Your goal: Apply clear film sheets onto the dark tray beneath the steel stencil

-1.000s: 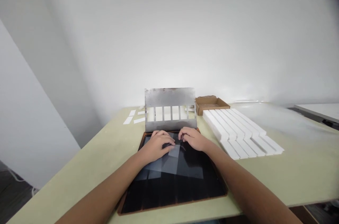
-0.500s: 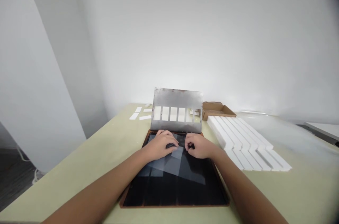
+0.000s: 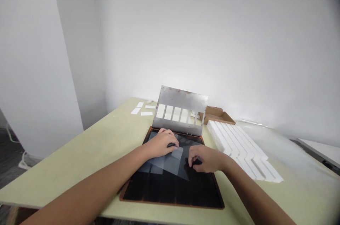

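Note:
A black board in a brown frame (image 3: 170, 200) lies on the pale green table. Its grey metal lid with several slots (image 3: 182, 110) stands raised at the far edge. Several thin translucent sheets (image 3: 166, 163) lie overlapping on the board. My left hand (image 3: 162, 143) rests flat on the far part of the board, fingers bent down onto the sheets. My right hand (image 3: 205, 157) sits a little nearer me, fingers curled in a pinch at the edge of a sheet.
Rows of white strips (image 3: 239, 143) lie to the right of the board. An open cardboard box (image 3: 219, 115) stands behind them. A few white slips (image 3: 140, 110) lie at the far left. The table's near edge (image 3: 53, 196) runs on my left.
My right hand has drawn back from the far edge of the board toward me and to the right. The left hand stays in place. My view has turned a little to the left.

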### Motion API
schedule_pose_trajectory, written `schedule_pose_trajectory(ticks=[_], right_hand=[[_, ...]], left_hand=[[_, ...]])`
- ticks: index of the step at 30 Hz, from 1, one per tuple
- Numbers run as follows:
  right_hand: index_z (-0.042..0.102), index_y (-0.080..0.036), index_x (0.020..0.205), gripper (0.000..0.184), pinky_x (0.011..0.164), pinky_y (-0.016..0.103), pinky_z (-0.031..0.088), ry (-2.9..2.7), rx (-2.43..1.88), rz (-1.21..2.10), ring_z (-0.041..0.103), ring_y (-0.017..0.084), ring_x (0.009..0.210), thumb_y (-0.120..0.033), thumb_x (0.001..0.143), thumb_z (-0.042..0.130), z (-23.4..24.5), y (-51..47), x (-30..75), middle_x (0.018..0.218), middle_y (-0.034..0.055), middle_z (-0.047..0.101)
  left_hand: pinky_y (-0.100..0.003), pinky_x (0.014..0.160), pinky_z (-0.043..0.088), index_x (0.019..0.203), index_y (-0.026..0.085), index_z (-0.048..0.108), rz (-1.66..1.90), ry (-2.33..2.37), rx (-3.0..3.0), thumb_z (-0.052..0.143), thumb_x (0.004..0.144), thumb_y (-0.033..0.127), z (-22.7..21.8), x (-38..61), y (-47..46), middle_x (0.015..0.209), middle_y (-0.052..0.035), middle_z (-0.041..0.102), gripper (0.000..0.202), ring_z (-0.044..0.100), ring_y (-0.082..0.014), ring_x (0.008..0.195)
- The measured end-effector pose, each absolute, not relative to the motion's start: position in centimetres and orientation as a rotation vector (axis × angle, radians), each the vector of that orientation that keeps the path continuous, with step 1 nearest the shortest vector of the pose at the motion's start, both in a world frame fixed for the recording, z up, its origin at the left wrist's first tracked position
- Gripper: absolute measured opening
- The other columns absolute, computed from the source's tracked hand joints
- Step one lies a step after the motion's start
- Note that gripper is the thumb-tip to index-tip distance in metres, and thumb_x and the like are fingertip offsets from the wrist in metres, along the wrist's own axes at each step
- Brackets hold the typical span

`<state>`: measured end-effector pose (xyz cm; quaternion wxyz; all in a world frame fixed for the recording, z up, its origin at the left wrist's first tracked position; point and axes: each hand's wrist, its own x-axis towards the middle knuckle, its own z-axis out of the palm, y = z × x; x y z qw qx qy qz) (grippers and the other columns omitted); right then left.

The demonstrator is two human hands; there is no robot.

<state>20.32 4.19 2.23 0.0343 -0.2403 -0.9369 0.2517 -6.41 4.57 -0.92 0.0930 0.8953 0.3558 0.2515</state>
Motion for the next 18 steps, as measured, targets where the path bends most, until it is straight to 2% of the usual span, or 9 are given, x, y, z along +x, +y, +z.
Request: schedule_pose_trajectory(ticks=[9,15,18], right_hand=[[0.071,-0.02,0.087,0.024,0.082,0.026,0.049,-2.89,-0.723,0.662,0.062,0.016,0.088,-0.004,0.07,0.064,2.1,3.9,19.9,0.095,0.0025,0.065],[0.072,-0.02,0.087,0.02,0.078,0.025,0.049,-2.882,-0.78,0.724,0.062,0.015,0.084,-0.008,0.073,0.066,2.2,5.1,19.8,0.09,0.0018,0.066],[0.068,-0.021,0.092,0.024,0.075,0.025,0.048,-2.814,-0.872,0.732,0.061,0.015,0.081,-0.008,0.072,0.065,1.7,4.1,19.8,0.089,0.0005,0.066]], left_hand=[[-0.038,0.095,0.025,0.096,0.029,0.074,0.777,1.052,2.651,0.071,0.089,0.024,-1.4,-6.4,4.8,0.099,0.0041,0.076,0.009,0.057,-0.022,0.106],[-0.038,0.094,0.026,0.095,0.028,0.074,0.786,1.047,2.652,0.07,0.089,0.024,-1.7,-6.5,4.9,0.098,0.0027,0.076,0.009,0.057,-0.0225,0.106],[-0.038,0.095,0.026,0.095,0.029,0.074,0.788,1.044,2.659,0.068,0.089,0.024,-1.7,-6.5,4.9,0.097,0.002,0.075,0.01,0.058,-0.0226,0.106]])
